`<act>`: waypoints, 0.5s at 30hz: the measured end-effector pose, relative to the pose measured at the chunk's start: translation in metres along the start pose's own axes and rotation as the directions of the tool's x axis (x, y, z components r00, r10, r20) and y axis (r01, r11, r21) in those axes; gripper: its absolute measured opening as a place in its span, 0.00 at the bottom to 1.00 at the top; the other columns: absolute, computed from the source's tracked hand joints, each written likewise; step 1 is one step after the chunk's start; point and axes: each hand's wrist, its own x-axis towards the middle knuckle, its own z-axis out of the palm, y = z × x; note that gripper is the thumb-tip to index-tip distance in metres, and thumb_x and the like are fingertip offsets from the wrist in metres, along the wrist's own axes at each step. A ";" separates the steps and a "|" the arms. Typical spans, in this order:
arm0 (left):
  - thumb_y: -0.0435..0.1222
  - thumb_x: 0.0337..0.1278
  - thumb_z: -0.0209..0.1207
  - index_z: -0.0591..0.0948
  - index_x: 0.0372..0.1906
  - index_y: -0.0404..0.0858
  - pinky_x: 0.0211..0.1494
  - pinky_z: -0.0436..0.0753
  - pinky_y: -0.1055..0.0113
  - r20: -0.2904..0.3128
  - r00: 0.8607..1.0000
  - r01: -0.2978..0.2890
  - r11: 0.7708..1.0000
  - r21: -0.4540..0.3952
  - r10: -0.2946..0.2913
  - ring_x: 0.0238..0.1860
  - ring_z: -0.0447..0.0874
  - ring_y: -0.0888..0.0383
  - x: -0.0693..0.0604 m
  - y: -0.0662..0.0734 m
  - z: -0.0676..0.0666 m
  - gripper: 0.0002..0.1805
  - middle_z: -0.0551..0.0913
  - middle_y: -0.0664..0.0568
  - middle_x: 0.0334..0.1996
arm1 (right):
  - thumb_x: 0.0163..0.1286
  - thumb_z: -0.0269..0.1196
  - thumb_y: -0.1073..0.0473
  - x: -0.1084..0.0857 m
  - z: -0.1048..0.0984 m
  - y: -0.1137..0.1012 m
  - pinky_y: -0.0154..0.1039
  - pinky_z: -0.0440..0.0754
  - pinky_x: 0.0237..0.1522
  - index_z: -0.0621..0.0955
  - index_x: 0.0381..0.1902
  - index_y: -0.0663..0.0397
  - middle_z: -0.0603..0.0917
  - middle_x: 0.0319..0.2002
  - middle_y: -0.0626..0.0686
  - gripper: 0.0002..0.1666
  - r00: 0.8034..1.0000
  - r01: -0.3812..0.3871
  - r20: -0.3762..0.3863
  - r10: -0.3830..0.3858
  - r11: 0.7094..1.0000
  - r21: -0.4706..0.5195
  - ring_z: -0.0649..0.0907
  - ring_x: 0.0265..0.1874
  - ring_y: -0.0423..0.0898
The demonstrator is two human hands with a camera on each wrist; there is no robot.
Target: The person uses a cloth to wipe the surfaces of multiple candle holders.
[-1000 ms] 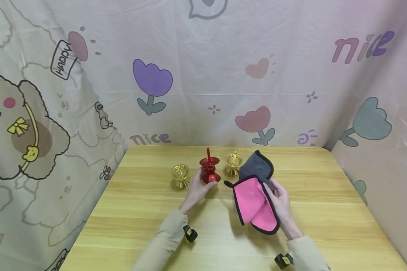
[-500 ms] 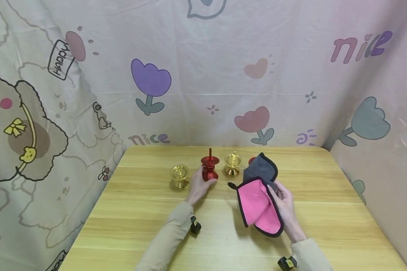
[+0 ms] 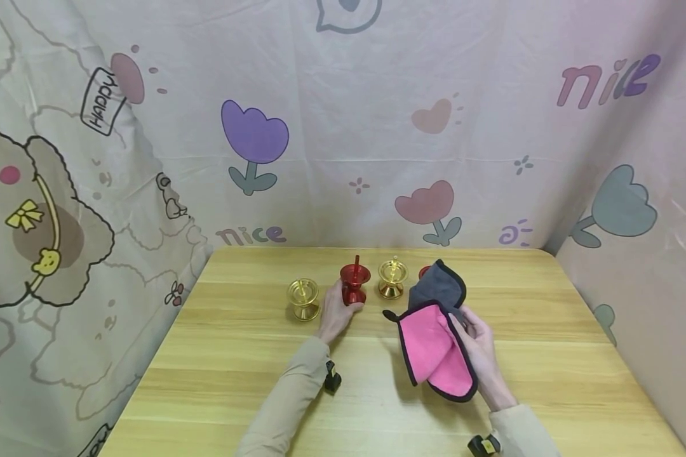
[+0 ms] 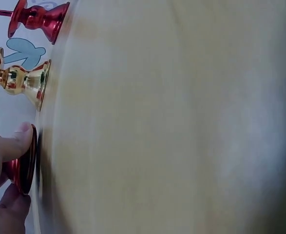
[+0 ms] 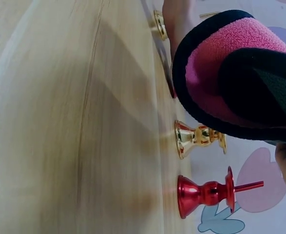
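Note:
My left hand [image 3: 336, 310] grips a shiny red candle holder [image 3: 354, 275] by its waist, thumb low near the base. In the left wrist view its round base [image 4: 28, 161] is very close to the tabletop; whether it touches, I cannot tell. A two-sided cleaning cloth, pink [image 3: 429, 339] and grey [image 3: 437, 285] with black edging, hangs from my right hand [image 3: 480, 346], pinched between thumb and fingers. Gold candle holders stand on either side of the held one, one to the left [image 3: 303, 298] and one to the right [image 3: 392, 279].
Another red candle holder [image 5: 206, 192] stands at the far right of the row, mostly behind the cloth in the head view. The wooden table [image 3: 234, 381] ends at the back against a printed curtain [image 3: 343, 127].
The red candle holder in my left hand has shifted slightly right and come down. My right hand has drawn the cloth a little right, and the other red holder's rim now shows behind it.

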 end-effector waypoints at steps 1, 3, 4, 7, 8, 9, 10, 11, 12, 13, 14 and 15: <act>0.32 0.43 0.77 0.77 0.57 0.34 0.58 0.81 0.46 -0.002 1.000 0.004 1.000 0.000 -0.004 0.52 0.82 0.40 0.000 -0.001 0.001 0.33 0.86 0.38 0.49 | 0.73 0.55 0.75 0.000 0.000 0.000 0.23 0.82 0.44 0.84 0.45 0.53 0.86 0.38 0.41 0.15 1.000 0.004 0.002 -0.004 1.000 0.008 0.83 0.41 0.31; 0.30 0.43 0.77 0.77 0.57 0.33 0.59 0.82 0.46 -0.006 1.000 0.009 1.000 0.005 -0.009 0.52 0.83 0.40 0.000 -0.002 0.002 0.32 0.86 0.37 0.49 | 0.73 0.55 0.75 0.000 0.000 0.000 0.23 0.82 0.45 0.84 0.45 0.51 0.86 0.39 0.41 0.17 1.000 0.007 0.003 -0.008 1.000 0.016 0.83 0.42 0.31; 0.29 0.43 0.76 0.77 0.56 0.32 0.59 0.82 0.46 -0.009 1.000 0.008 1.000 0.005 -0.008 0.52 0.84 0.39 0.000 -0.003 0.003 0.31 0.86 0.36 0.48 | 0.73 0.55 0.75 0.000 0.000 0.000 0.23 0.82 0.45 0.84 0.45 0.51 0.86 0.39 0.41 0.17 1.000 0.009 0.003 -0.009 1.000 0.016 0.83 0.42 0.31; 0.27 0.44 0.75 0.77 0.55 0.31 0.59 0.83 0.47 -0.009 1.000 0.023 1.000 0.004 -0.022 0.52 0.85 0.39 0.000 -0.005 0.005 0.29 0.86 0.35 0.48 | 0.73 0.55 0.76 0.000 0.000 0.000 0.23 0.82 0.46 0.84 0.46 0.51 0.87 0.40 0.41 0.18 1.000 0.012 -0.001 -0.012 1.000 0.022 0.83 0.43 0.31; 0.27 0.45 0.74 0.77 0.55 0.31 0.59 0.84 0.48 -0.009 1.000 0.030 1.000 0.003 -0.030 0.52 0.85 0.39 0.000 -0.006 0.006 0.28 0.86 0.35 0.48 | 0.73 0.54 0.75 0.000 0.000 -0.001 0.23 0.82 0.46 0.84 0.47 0.51 0.87 0.40 0.41 0.18 1.000 0.012 0.001 -0.012 1.000 0.021 0.83 0.43 0.31; 0.26 0.46 0.73 0.77 0.55 0.30 0.59 0.84 0.48 -0.008 0.999 0.038 0.999 -0.002 -0.038 0.52 0.86 0.39 0.000 -0.006 0.006 0.28 0.86 0.34 0.48 | 0.73 0.54 0.75 0.000 0.000 -0.001 0.23 0.82 0.46 0.84 0.47 0.51 0.87 0.40 0.41 0.18 1.000 0.011 0.002 -0.012 1.000 0.019 0.83 0.43 0.31; 0.26 0.47 0.73 0.76 0.55 0.30 0.59 0.84 0.48 -0.005 0.999 0.046 0.999 -0.005 -0.046 0.52 0.86 0.39 0.000 -0.006 0.007 0.28 0.86 0.34 0.49 | 0.73 0.55 0.75 0.000 0.000 -0.001 0.23 0.82 0.46 0.84 0.48 0.51 0.87 0.40 0.41 0.17 1.000 0.011 0.004 -0.011 1.000 0.015 0.83 0.43 0.31; 0.27 0.49 0.72 0.76 0.56 0.30 0.59 0.84 0.48 -0.001 0.998 0.055 0.998 -0.009 -0.055 0.53 0.86 0.39 -0.001 -0.006 0.007 0.27 0.86 0.34 0.49 | 0.73 0.55 0.75 0.000 0.000 -0.001 0.23 0.82 0.46 0.84 0.48 0.52 0.87 0.41 0.41 0.17 1.000 0.011 0.005 -0.011 1.000 0.013 0.83 0.43 0.31; 0.26 0.50 0.71 0.76 0.56 0.30 0.60 0.84 0.47 0.000 0.998 0.056 0.998 -0.013 -0.056 0.53 0.86 0.38 -0.002 -0.006 0.007 0.27 0.86 0.33 0.49 | 0.73 0.55 0.75 0.000 0.000 -0.002 0.23 0.82 0.47 0.84 0.48 0.52 0.87 0.41 0.41 0.17 1.000 0.010 0.006 -0.010 1.000 0.011 0.83 0.43 0.31; 0.26 0.50 0.71 0.75 0.57 0.29 0.60 0.84 0.47 0.004 0.998 0.056 0.998 -0.014 -0.056 0.53 0.85 0.38 -0.003 -0.005 0.006 0.27 0.86 0.32 0.49 | 0.73 0.55 0.75 0.000 0.000 -0.002 0.23 0.82 0.46 0.84 0.48 0.52 0.87 0.41 0.41 0.17 1.000 0.010 0.006 -0.010 1.000 0.009 0.83 0.43 0.31; 0.25 0.51 0.70 0.74 0.59 0.29 0.61 0.83 0.47 0.012 0.998 0.061 0.998 -0.019 -0.061 0.54 0.85 0.38 -0.004 -0.004 0.005 0.28 0.85 0.32 0.51 | 0.73 0.55 0.75 0.000 0.000 -0.002 0.23 0.82 0.46 0.84 0.48 0.53 0.87 0.40 0.41 0.16 1.000 0.008 0.005 -0.008 1.000 0.009 0.83 0.43 0.31; 0.25 0.52 0.69 0.73 0.61 0.30 0.62 0.82 0.46 0.025 0.997 0.069 0.997 -0.022 -0.068 0.55 0.84 0.37 -0.006 -0.003 0.004 0.29 0.85 0.31 0.52 | 0.73 0.55 0.74 0.000 0.000 -0.002 0.23 0.82 0.46 0.84 0.47 0.53 0.87 0.40 0.41 0.16 1.000 0.005 0.004 -0.005 1.000 0.006 0.83 0.43 0.31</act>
